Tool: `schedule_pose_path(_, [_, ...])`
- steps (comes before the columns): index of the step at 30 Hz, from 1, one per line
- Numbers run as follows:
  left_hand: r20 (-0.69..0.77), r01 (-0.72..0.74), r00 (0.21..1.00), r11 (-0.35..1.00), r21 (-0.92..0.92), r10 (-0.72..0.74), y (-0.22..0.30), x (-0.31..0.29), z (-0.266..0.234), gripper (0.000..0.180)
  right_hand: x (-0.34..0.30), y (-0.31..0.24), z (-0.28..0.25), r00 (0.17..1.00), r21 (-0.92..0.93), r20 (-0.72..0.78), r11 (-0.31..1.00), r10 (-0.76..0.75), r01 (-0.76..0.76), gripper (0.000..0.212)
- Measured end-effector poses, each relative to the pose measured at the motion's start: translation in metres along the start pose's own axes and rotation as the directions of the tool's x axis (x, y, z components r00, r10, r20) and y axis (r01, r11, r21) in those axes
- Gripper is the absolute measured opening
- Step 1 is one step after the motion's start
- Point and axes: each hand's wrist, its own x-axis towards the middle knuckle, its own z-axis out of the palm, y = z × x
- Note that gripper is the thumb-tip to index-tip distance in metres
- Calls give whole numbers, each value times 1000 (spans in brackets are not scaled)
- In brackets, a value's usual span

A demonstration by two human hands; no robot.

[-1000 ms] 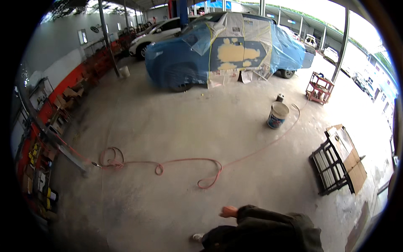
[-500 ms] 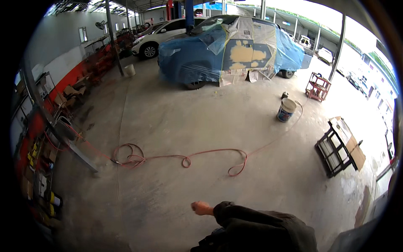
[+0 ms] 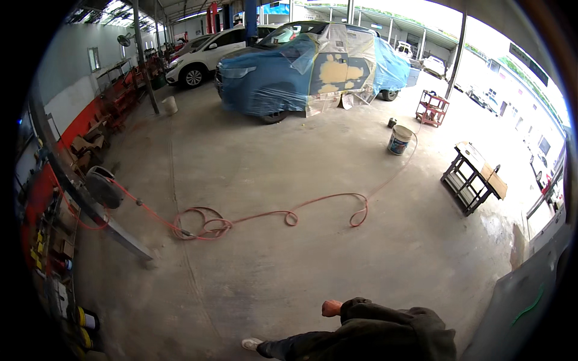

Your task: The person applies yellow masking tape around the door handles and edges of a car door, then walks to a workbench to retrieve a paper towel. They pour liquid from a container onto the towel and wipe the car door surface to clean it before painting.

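At the lower edge of the head view, my right hand [image 3: 331, 308] extends leftward from a dark sleeve [image 3: 385, 317]. Its fingers are curled into a fist, and no object shows in it. The hand is in the air over the concrete floor, touching nothing. Below it, one of my legs in dark trousers reaches left, ending in a light shoe [image 3: 253, 343]. My left hand is out of sight. Farther out on the floor, the nearest thing ahead of the hand is a red hose [image 3: 289, 216] lying in loose loops.
A car [image 3: 265, 84] masked in blue film and paper stands at the back. A bucket [image 3: 400, 140], a red cart [image 3: 432, 109] and a dark work stand [image 3: 473, 180] are to the right. A steel post [image 3: 114, 222] and hose reel [image 3: 103, 188] stand left. A grey panel [image 3: 524, 301] is lower right.
The whole view has shifted, with the car and bucket now farther left and higher. My fist has moved right in the picture. My shoe and more of the grey panel have come into view.
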Motion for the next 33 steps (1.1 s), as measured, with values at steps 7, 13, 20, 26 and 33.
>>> schedule_pose_path(7, [-383,532,805,837,127,-453,-209,82,-174,34,108,-331,77,884,-212,-118,882,-452,422,32])
schedule_pose_path(13, [-400,731,600,271,626,-693,-329,16,-242,37,141,-640,131,688,335,152,692,-709,639,19])
schedule_pose_path(20, [-133,741,-273,-121,-661,-953,-415,-7,-190,50,131,-850,272,665,-168,294,648,-687,743,37])
schedule_pose_path(26, [-369,735,-212,101,-670,-905,-494,203,-286,40,163,-928,385,782,-46,461,868,-421,494,32])
schedule_pose_path(33, [-736,694,-210,432,-576,-644,-650,407,-482,53,146,-1083,562,478,76,782,822,-400,564,25])
